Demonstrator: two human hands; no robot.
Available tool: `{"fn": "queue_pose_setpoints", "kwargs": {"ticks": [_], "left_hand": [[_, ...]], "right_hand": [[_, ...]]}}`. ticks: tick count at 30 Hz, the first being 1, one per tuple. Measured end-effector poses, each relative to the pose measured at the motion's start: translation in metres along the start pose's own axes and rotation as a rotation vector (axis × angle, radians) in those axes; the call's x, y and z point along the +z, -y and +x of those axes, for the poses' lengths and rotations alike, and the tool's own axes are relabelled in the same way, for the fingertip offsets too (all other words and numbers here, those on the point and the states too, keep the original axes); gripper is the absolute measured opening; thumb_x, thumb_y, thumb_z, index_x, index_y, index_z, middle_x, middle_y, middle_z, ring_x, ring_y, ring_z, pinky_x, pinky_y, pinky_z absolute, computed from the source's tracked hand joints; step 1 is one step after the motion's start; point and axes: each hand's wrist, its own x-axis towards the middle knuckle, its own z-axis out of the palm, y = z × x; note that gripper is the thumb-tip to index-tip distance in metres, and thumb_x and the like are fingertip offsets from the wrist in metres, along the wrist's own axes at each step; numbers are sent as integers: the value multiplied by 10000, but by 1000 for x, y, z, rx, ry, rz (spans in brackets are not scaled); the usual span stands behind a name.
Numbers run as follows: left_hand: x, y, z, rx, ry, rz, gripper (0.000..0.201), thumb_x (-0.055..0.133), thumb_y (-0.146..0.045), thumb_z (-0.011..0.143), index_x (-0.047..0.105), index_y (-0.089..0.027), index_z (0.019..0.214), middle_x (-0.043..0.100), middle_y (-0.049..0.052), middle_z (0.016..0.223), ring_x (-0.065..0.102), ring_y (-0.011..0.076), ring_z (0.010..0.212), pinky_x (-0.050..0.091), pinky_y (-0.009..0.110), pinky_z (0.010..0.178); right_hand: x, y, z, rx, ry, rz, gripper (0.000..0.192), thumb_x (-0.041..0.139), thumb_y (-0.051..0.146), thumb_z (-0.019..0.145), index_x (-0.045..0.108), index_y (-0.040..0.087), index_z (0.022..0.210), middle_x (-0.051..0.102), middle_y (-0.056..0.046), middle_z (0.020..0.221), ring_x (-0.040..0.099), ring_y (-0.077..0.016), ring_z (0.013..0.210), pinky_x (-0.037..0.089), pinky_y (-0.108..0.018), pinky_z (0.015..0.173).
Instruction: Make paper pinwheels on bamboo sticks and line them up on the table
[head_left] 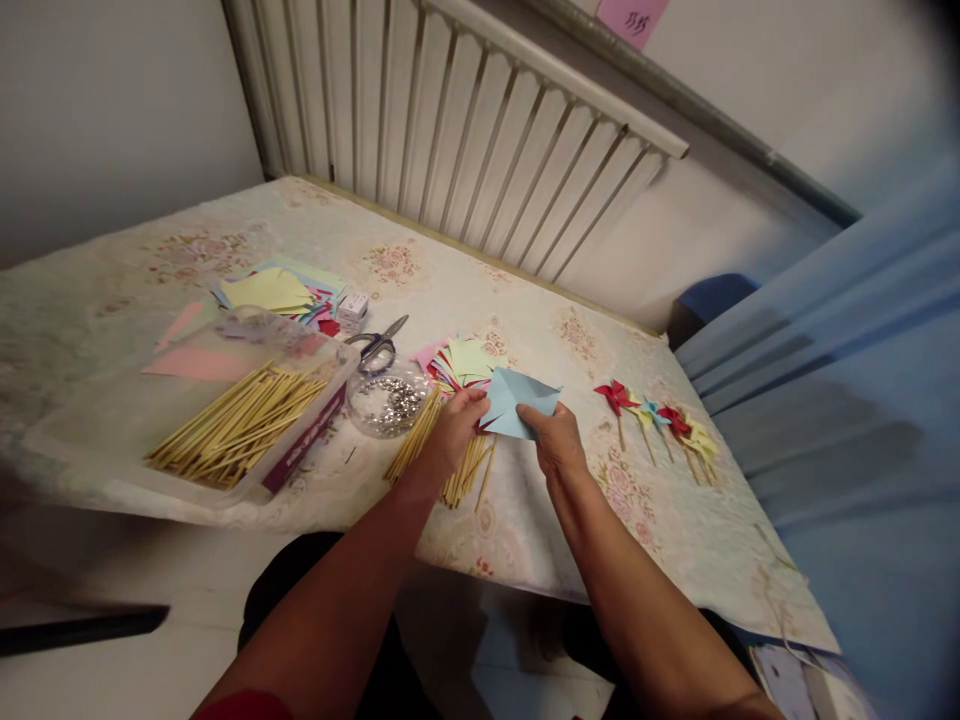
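Note:
A light blue paper square (517,385) with slits cut in from its corners is held between my two hands. My left hand (463,418) pinches its left edge. At the lower right, my right hand (553,430) grips it with the thumb lying on top. Just beyond the left hand is a stack of coloured cut papers (461,362). Bundled thin wooden sticks (469,470) lie under and beside that hand. A clear round dish of small metal pins (390,400) stands to their left, with dark-handled scissors (379,345) behind it.
A clear plastic box (262,490) with many sticks stands at the left. Behind it lie coloured paper sheets (270,290) and a small white box (352,308). Several finished paper pinwheels (652,415) lie at the right, near a blue curtain (847,400). A radiator (465,130) lines the wall.

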Motion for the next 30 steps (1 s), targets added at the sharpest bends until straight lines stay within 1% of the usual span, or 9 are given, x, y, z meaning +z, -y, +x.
{"fn": "queue_pose_setpoints", "kwargs": {"ticks": [5, 11, 15, 17, 20, 22, 24, 27, 30], "left_hand": [[6, -11, -6, 75, 53, 12, 419, 693, -200, 676, 575, -178, 1077, 677, 32, 878, 626, 143, 736, 476, 267, 711], [7, -13, -7, 129, 205, 21, 552, 666, -172, 710, 558, -197, 1251, 649, 95, 1157, 624, 209, 1017, 479, 316, 862], [5, -7, -3, 154, 242, 82, 551, 697, -171, 703, 587, -183, 1243, 598, 121, 1265, 567, 238, 1153, 445, 340, 962], [4, -5, -2, 161, 228, 96, 635, 706, -162, 697, 534, -200, 1307, 560, 130, 1316, 566, 238, 1159, 454, 340, 959], [4, -4, -2, 177, 189, 103, 861, 711, -141, 685, 336, -267, 1451, 492, 143, 1386, 590, 226, 1120, 479, 341, 922], [5, -5, -4, 198, 187, 130, 918, 703, -121, 679, 278, -288, 1476, 453, 146, 1420, 590, 226, 1116, 482, 345, 915], [5, -6, -6, 226, 209, 176, 820, 683, -113, 684, 386, -273, 1432, 465, 127, 1413, 564, 237, 1153, 468, 354, 943], [5, -7, -8, 302, 229, 312, 506, 655, -120, 699, 645, -234, 1192, 575, 84, 1280, 516, 244, 1200, 414, 361, 1010], [2, -6, -6, 331, 246, 467, 288, 635, -150, 729, 719, -216, 996, 654, 63, 1061, 566, 228, 1072, 420, 353, 967]], "right_hand": [[-4, 2, 4, 13, -10, 32, 340, 781, 188, 525, 676, 145, 845, 721, 0, 739, 620, -148, 622, 508, -272, 646], [-6, 9, 3, 89, 42, 130, 379, 791, 183, 499, 648, 158, 849, 721, 4, 738, 629, -153, 610, 529, -293, 658], [-6, 13, 0, 146, 65, 163, 400, 810, 172, 467, 647, 162, 832, 729, -10, 742, 643, -170, 611, 542, -303, 645], [-5, 13, -1, 154, 73, 172, 407, 810, 164, 465, 648, 168, 838, 730, -10, 740, 647, -177, 611, 547, -311, 645], [-5, 12, -1, 143, 76, 178, 406, 805, 159, 477, 646, 172, 850, 729, -5, 744, 649, -176, 616, 547, -312, 655], [-6, 10, 0, 141, 74, 180, 407, 802, 160, 487, 644, 174, 861, 726, 0, 744, 648, -171, 616, 545, -310, 659], [-7, 9, 1, 144, 71, 179, 413, 798, 160, 491, 642, 175, 873, 723, 4, 742, 647, -169, 617, 542, -308, 658], [-7, 8, 1, 142, 75, 177, 406, 791, 164, 493, 642, 173, 871, 723, -1, 752, 647, -173, 628, 535, -306, 658], [-6, 10, -1, 148, 88, 169, 377, 787, 162, 485, 651, 167, 836, 714, 3, 724, 628, -160, 602, 520, -292, 634]]}}
